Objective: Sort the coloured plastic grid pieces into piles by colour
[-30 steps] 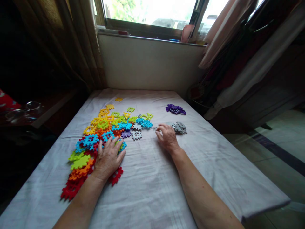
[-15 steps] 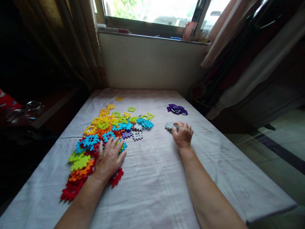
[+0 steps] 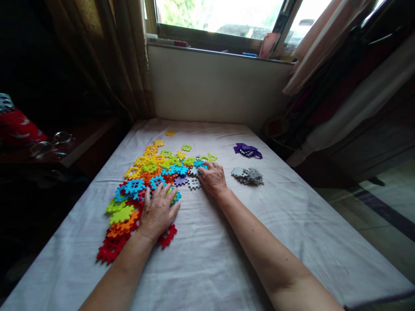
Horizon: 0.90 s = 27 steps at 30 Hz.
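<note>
My left hand [image 3: 158, 210] lies flat with fingers spread over the near part of a mixed pile of interlocking plastic tiles. Under and around it are blue tiles [image 3: 134, 185], a lime tile [image 3: 122, 214] and red tiles [image 3: 112, 248]. My right hand [image 3: 213, 178] is at the pile's right edge, thumb and forefinger apart at a light grey tile [image 3: 194, 171] and a blue tile [image 3: 199, 163]; its other fingers are partly hidden. A grey window-shaped tile [image 3: 194, 183] and a purple tile [image 3: 180, 180] lie just left of it.
To the right sit a heap of grey tiles [image 3: 251, 176] and, farther back, a heap of dark purple tiles [image 3: 247, 150]. Yellow tiles [image 3: 151, 150] spread toward the back. A white cloth [image 3: 201, 268] covers the surface. Glasses [image 3: 48, 147] rest on a side table at left.
My right hand has left the grey heap and moved left to the mixed pile. The grey heap is now uncovered. My left hand stays on the pile; the view has shifted slightly.
</note>
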Tool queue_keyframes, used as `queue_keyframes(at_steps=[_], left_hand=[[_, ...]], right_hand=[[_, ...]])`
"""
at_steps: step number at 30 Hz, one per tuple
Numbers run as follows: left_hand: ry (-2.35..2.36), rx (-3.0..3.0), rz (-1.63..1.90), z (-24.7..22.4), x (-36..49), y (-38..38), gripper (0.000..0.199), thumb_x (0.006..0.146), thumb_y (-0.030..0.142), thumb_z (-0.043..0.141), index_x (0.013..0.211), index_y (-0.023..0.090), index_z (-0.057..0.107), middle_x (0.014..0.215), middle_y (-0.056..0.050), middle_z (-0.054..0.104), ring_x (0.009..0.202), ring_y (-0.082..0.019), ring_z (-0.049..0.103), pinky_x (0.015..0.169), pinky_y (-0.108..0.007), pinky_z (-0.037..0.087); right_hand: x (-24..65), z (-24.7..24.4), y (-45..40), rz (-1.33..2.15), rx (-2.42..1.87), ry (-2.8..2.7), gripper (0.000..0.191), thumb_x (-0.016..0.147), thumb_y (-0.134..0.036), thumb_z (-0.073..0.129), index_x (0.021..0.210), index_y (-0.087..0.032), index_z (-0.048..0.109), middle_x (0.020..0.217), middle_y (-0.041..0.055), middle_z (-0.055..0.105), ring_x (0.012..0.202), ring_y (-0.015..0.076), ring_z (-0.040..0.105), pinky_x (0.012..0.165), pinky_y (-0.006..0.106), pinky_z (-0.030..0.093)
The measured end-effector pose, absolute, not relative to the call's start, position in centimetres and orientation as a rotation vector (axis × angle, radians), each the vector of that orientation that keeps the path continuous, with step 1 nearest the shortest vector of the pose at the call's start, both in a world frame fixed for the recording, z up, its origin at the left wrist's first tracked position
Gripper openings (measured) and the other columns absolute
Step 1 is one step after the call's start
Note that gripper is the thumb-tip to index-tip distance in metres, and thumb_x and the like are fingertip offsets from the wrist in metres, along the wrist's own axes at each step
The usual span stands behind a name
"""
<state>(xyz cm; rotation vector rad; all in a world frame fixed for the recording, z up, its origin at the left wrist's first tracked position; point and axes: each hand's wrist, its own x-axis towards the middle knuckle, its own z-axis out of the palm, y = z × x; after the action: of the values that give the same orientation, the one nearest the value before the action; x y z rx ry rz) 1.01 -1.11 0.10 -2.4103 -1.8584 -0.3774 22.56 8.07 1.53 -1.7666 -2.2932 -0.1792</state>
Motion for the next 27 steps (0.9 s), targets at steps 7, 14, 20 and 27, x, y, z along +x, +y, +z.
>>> queue_keyframes(at_steps=[7,14,20,27], left_hand=[[-1.852,-2.414,-0.416,-0.1,0.9,-1.1,0.043,0.093,0.037,0.052,0.134,0.028,0.061,0.146,-0.009,0.057,0.142,-0.032,0.042,0.120,-0.063,0.018],[-1.857,-2.412,-0.407,0.2,1.1,-1.0,0.043,0.092,0.035,0.053,0.134,0.028,0.062,0.146,-0.009,0.057,0.142,-0.033,0.042,0.120,-0.064,0.019],[-1.868,-2.419,-0.366,0.4,1.2,-1.1,0.044,0.093,0.036,0.052,0.135,0.026,0.061,0.147,-0.010,0.056,0.142,-0.033,0.041,0.120,-0.064,0.020],[-1.847,-2.429,-0.377,-0.1,0.9,-1.0,0.045,0.093,0.037,0.051,0.135,0.027,0.060,0.147,-0.009,0.056,0.142,-0.033,0.041,0.120,-0.064,0.019]], right_hand=[[22.9,1.1,7.3,-0.220,-1.683,-2.316,0.029,0.100,-0.027,0.046,0.103,-0.024,0.075,0.135,0.0093,0.062,0.120,0.0266,0.050,0.096,0.039,0.036],[22.9,1.3,7.5,-0.209,-1.732,-2.306,0.029,0.095,-0.027,0.054,0.120,-0.025,0.069,0.148,0.0108,0.053,0.132,0.0292,0.043,0.103,0.042,0.034],[22.6,1.3,8.1,-0.248,-1.625,-2.302,0.026,0.099,-0.026,0.047,0.104,-0.022,0.073,0.139,0.0099,0.061,0.131,0.0262,0.046,0.104,0.039,0.032],[25.3,0.8,5.4,-0.246,-1.550,-1.991,0.034,0.101,-0.029,0.042,0.113,-0.024,0.073,0.119,0.0089,0.071,0.111,0.0221,0.060,0.097,0.032,0.040]])
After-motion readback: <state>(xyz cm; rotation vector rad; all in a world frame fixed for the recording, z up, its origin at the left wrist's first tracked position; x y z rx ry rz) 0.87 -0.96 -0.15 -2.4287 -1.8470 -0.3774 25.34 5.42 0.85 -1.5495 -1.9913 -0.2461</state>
